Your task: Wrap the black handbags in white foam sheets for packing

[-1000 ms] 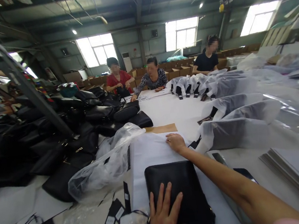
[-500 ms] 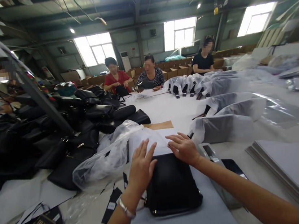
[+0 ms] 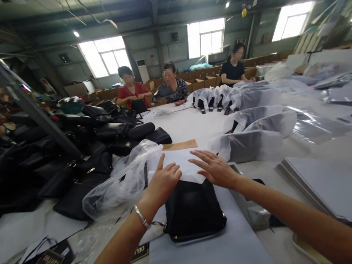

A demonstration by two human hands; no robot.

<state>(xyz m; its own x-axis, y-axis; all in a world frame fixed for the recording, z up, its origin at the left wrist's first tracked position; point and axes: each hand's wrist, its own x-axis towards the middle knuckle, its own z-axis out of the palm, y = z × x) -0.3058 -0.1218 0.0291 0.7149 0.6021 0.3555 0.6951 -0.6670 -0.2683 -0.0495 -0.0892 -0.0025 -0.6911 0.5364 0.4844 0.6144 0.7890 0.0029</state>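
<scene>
A black leather bag (image 3: 192,209) with small gold fittings lies flat in front of me on a pale sheet (image 3: 207,258). White paper (image 3: 184,159) covers its far end. My left hand (image 3: 162,180), a silver bangle on its wrist, rests on the paper at the left, one finger pointing away and the others lying together. Over the right part of the paper, my right hand (image 3: 217,170) is spread with fingers stretched out. Neither hand grips anything. A clear plastic bag (image 3: 121,186) lies crumpled to the left of my left hand.
Black bags (image 3: 72,179) are heaped at the left, beside a slanted metal post (image 3: 44,118). Hang tags (image 3: 51,263) lie front left. Wrapped bags (image 3: 248,146) and stacked grey boards (image 3: 334,194) stand at the right. Several co-workers sit across the table, one in a red top (image 3: 133,94).
The white paper now reaches over the far end of the black bag. My left hand has turned inward, its fingers nearer the middle. The view has shifted slightly right.
</scene>
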